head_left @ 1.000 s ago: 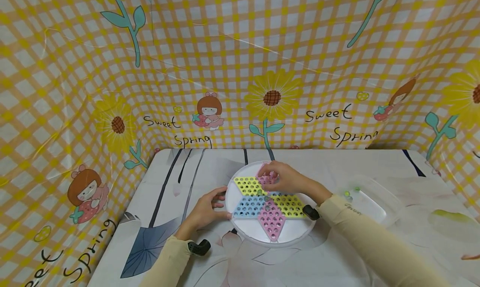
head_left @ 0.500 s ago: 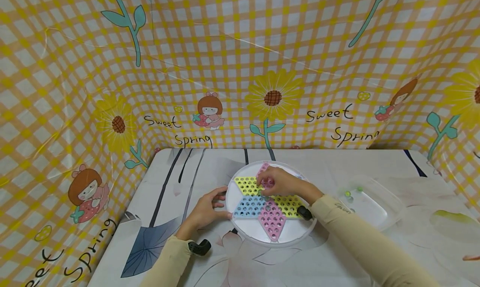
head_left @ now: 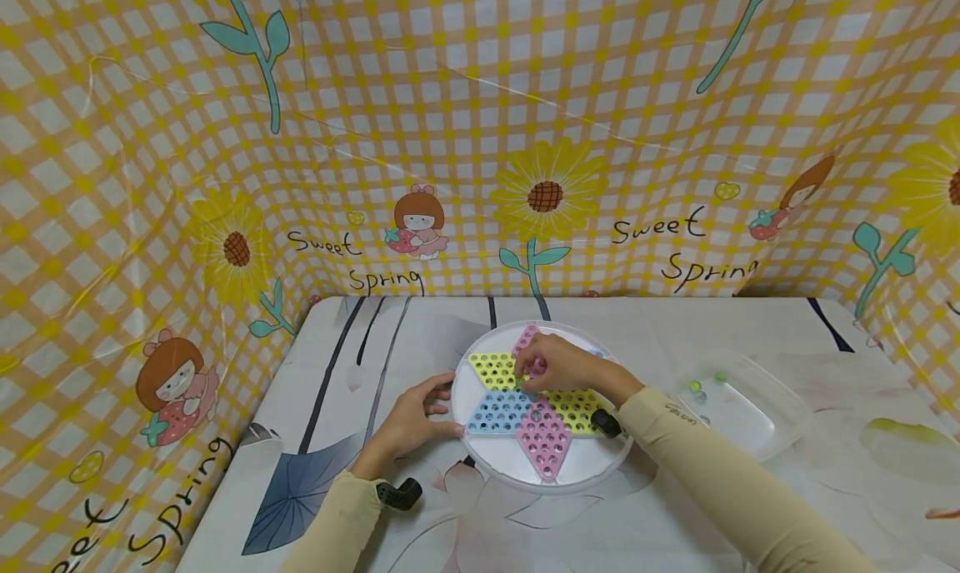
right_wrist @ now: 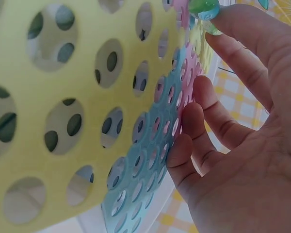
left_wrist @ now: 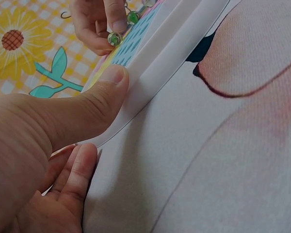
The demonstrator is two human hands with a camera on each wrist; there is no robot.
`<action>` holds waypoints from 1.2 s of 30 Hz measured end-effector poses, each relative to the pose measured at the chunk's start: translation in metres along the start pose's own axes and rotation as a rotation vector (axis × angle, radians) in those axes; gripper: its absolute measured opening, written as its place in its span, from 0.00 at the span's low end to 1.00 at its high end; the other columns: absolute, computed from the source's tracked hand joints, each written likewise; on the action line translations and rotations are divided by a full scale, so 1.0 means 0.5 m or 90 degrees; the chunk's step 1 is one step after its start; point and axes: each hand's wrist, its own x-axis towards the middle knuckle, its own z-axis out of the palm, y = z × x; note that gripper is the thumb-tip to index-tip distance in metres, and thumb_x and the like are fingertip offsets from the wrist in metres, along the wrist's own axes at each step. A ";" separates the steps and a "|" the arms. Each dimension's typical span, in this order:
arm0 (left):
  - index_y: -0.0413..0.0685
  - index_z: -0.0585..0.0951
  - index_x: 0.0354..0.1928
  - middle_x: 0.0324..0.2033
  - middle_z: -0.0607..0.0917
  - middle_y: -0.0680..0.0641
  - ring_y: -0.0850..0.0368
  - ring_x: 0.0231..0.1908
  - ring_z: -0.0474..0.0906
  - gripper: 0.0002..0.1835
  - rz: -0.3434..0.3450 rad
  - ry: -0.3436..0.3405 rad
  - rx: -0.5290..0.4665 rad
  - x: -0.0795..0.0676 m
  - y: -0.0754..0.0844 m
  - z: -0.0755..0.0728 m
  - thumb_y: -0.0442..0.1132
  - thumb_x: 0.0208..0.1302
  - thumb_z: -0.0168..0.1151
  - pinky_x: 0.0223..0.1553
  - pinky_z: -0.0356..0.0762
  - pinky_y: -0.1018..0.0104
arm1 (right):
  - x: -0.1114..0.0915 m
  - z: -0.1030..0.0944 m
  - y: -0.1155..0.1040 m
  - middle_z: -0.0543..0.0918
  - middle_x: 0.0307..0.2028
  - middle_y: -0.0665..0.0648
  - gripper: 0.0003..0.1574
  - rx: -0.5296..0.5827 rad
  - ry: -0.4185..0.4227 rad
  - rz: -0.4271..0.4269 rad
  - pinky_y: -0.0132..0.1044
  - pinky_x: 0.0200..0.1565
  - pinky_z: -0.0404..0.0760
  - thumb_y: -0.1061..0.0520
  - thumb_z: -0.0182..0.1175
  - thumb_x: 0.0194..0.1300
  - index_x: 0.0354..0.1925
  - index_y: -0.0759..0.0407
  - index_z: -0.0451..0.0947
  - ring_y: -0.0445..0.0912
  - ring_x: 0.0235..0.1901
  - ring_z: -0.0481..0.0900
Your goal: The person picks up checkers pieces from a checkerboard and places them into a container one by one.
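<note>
A round white Chinese checkers board lies on the table, with a star of pink, yellow and blue perforated pieces. My left hand rests against its left rim; in the left wrist view the thumb lies on the rim, other fingers beside it. Over the board's middle, my right hand pinches a marble between thumb and index finger. Its other fingers touch or nearly touch the perforated surface in the right wrist view. Another green marble sits close by at the star's centre.
To the right of the board stands a clear plastic container holding several green marbles. A printed white cloth covers the table. Yellow checked fabric hangs behind and at the sides.
My right hand has come down and slightly toward me, from over the far pink point to the star's centre, keeping its pinch. My left hand stays at the rim.
</note>
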 end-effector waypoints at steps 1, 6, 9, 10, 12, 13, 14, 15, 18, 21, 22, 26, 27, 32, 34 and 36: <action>0.51 0.71 0.74 0.56 0.81 0.44 0.51 0.52 0.81 0.48 -0.001 0.000 -0.001 0.000 0.000 0.000 0.35 0.49 0.83 0.55 0.80 0.58 | 0.000 0.000 0.000 0.78 0.37 0.54 0.08 -0.001 -0.001 0.001 0.38 0.41 0.72 0.61 0.73 0.61 0.39 0.53 0.87 0.49 0.39 0.71; 0.51 0.71 0.74 0.56 0.81 0.44 0.51 0.52 0.81 0.49 -0.001 0.001 -0.003 0.001 -0.001 0.001 0.35 0.49 0.84 0.55 0.80 0.58 | 0.000 0.000 -0.001 0.78 0.37 0.54 0.07 -0.003 -0.003 0.007 0.38 0.41 0.72 0.61 0.73 0.61 0.39 0.52 0.87 0.49 0.39 0.71; 0.51 0.71 0.74 0.56 0.81 0.44 0.50 0.52 0.81 0.48 -0.001 0.001 -0.003 0.001 -0.002 0.001 0.35 0.49 0.84 0.56 0.80 0.58 | 0.000 0.001 -0.001 0.78 0.37 0.54 0.07 -0.005 -0.003 0.007 0.38 0.42 0.72 0.60 0.73 0.62 0.39 0.52 0.88 0.49 0.39 0.71; 0.52 0.71 0.74 0.56 0.81 0.44 0.50 0.52 0.81 0.48 -0.002 0.001 -0.003 0.001 -0.002 0.001 0.35 0.49 0.84 0.56 0.80 0.58 | 0.001 0.002 0.000 0.79 0.37 0.54 0.07 -0.006 -0.002 0.007 0.38 0.42 0.72 0.60 0.73 0.62 0.39 0.52 0.88 0.49 0.39 0.71; 0.52 0.71 0.74 0.56 0.81 0.44 0.50 0.52 0.81 0.48 -0.003 0.001 -0.004 0.001 -0.002 0.001 0.35 0.49 0.84 0.55 0.80 0.58 | 0.001 0.002 0.001 0.79 0.37 0.53 0.07 -0.007 -0.002 0.006 0.38 0.42 0.72 0.60 0.73 0.62 0.40 0.52 0.88 0.49 0.40 0.71; 0.52 0.71 0.74 0.56 0.81 0.44 0.50 0.52 0.81 0.48 -0.003 0.001 -0.004 0.001 -0.002 0.001 0.35 0.49 0.84 0.55 0.80 0.58 | 0.001 0.002 0.001 0.79 0.37 0.53 0.07 -0.006 -0.002 0.004 0.37 0.42 0.72 0.60 0.73 0.62 0.40 0.52 0.88 0.49 0.40 0.71; 0.52 0.71 0.74 0.56 0.81 0.44 0.50 0.52 0.81 0.48 -0.003 0.001 -0.004 0.001 -0.002 0.001 0.35 0.49 0.84 0.55 0.80 0.58 | 0.000 0.001 0.000 0.79 0.38 0.53 0.07 -0.005 -0.002 0.004 0.38 0.42 0.72 0.60 0.73 0.62 0.40 0.52 0.88 0.49 0.40 0.71; 0.52 0.71 0.74 0.56 0.81 0.44 0.50 0.52 0.81 0.48 -0.004 0.000 -0.004 0.001 -0.002 0.001 0.35 0.49 0.83 0.55 0.80 0.58 | -0.001 0.001 -0.001 0.79 0.37 0.53 0.07 -0.003 -0.001 0.004 0.38 0.42 0.72 0.61 0.73 0.62 0.40 0.53 0.88 0.49 0.40 0.72; 0.51 0.71 0.74 0.56 0.81 0.45 0.50 0.52 0.81 0.48 -0.004 0.000 -0.001 0.001 0.000 0.001 0.35 0.49 0.83 0.55 0.80 0.58 | -0.005 -0.003 -0.006 0.79 0.38 0.54 0.07 0.006 0.003 -0.001 0.39 0.43 0.73 0.62 0.72 0.61 0.40 0.54 0.87 0.50 0.40 0.72; 0.51 0.71 0.74 0.55 0.81 0.45 0.51 0.51 0.81 0.48 -0.005 0.001 0.003 0.001 -0.001 0.001 0.35 0.49 0.83 0.55 0.80 0.59 | -0.010 -0.006 -0.009 0.80 0.39 0.56 0.07 0.002 0.018 -0.011 0.41 0.44 0.74 0.62 0.71 0.62 0.41 0.55 0.87 0.52 0.41 0.74; 0.51 0.71 0.74 0.55 0.81 0.45 0.51 0.51 0.81 0.48 -0.005 0.001 0.003 0.001 -0.001 0.002 0.35 0.49 0.83 0.55 0.80 0.59 | -0.011 -0.007 -0.009 0.80 0.40 0.56 0.07 -0.003 0.025 -0.015 0.42 0.45 0.74 0.61 0.71 0.62 0.41 0.55 0.87 0.52 0.42 0.74; 0.51 0.71 0.74 0.55 0.81 0.45 0.51 0.51 0.81 0.48 -0.003 0.002 0.007 0.000 -0.004 0.002 0.35 0.49 0.83 0.54 0.80 0.59 | -0.015 -0.010 -0.008 0.80 0.43 0.57 0.08 -0.021 0.056 -0.021 0.44 0.48 0.74 0.59 0.71 0.63 0.42 0.54 0.87 0.53 0.45 0.75; 0.50 0.71 0.74 0.55 0.81 0.45 0.51 0.51 0.81 0.48 -0.002 0.002 0.007 -0.001 -0.004 0.002 0.35 0.49 0.83 0.54 0.80 0.59 | -0.015 -0.011 -0.008 0.80 0.44 0.56 0.08 -0.023 0.063 -0.018 0.45 0.49 0.74 0.58 0.71 0.63 0.43 0.53 0.87 0.53 0.46 0.75; 0.50 0.71 0.74 0.54 0.81 0.45 0.51 0.51 0.81 0.48 -0.004 0.003 0.007 -0.001 -0.003 0.002 0.35 0.49 0.83 0.54 0.81 0.58 | -0.019 -0.013 -0.010 0.80 0.46 0.56 0.10 -0.018 0.087 -0.012 0.46 0.49 0.75 0.56 0.71 0.64 0.44 0.52 0.87 0.53 0.47 0.75; 0.50 0.71 0.74 0.55 0.81 0.45 0.51 0.51 0.81 0.48 -0.004 0.003 0.008 -0.001 -0.003 0.002 0.35 0.50 0.83 0.54 0.81 0.58 | -0.022 -0.014 -0.012 0.80 0.46 0.56 0.09 -0.014 0.095 -0.014 0.46 0.48 0.75 0.55 0.71 0.64 0.44 0.52 0.87 0.53 0.47 0.75; 0.50 0.71 0.74 0.55 0.81 0.45 0.51 0.51 0.81 0.48 -0.004 0.002 0.009 -0.001 -0.003 0.003 0.35 0.50 0.83 0.54 0.81 0.58 | -0.026 -0.016 -0.016 0.80 0.46 0.56 0.09 -0.009 0.102 -0.014 0.47 0.48 0.76 0.55 0.71 0.64 0.44 0.51 0.87 0.54 0.47 0.76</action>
